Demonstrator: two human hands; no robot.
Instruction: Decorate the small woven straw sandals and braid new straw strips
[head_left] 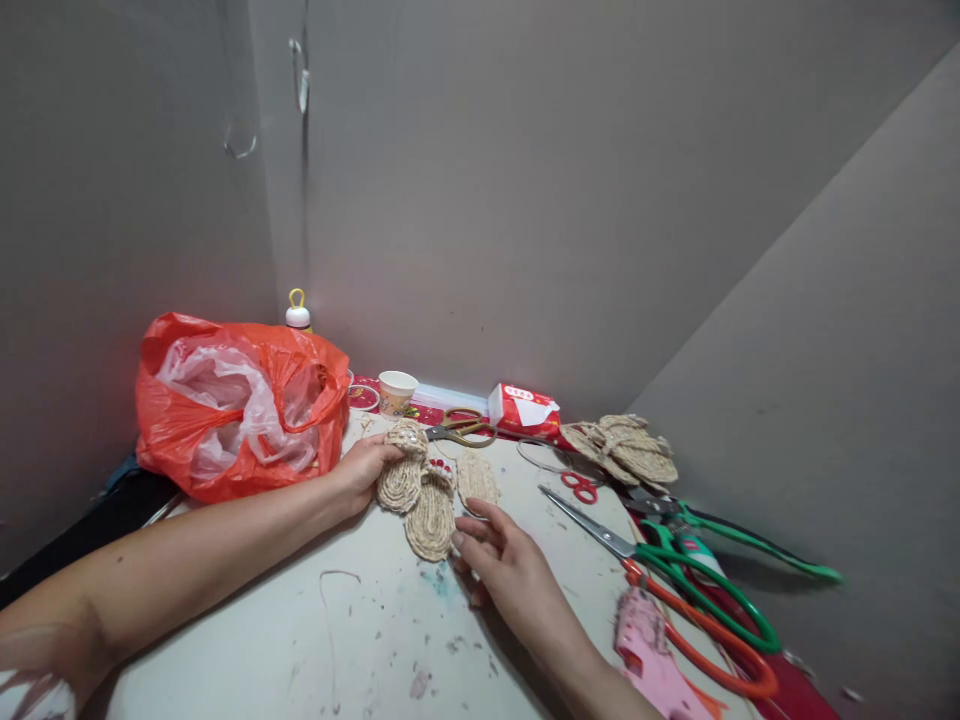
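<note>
My left hand [367, 472] is closed on a small woven straw slipper [401, 483], gripping it by the strap end. Just right of it, a second straw slipper [430, 530] with red beads on its strap lies on the white table [300, 610]. A flat oval straw sole [477, 476] rests behind my right hand [501, 560]. That hand is open, its fingers apart and loosely bent. Its fingertips are close to the sole and the thumb is beside the beaded slipper's edge; whether they touch I cannot tell.
A red plastic bag [247, 400] stands left, near a paper cup [397, 393]. Brown-handled scissors [466, 427] and a tissue pack [523, 408] lie behind. On the right are straw pieces [634, 450], red scissors [579, 487], green-handled scissors [712, 590], orange handles [720, 655] and a pink glue gun [649, 650].
</note>
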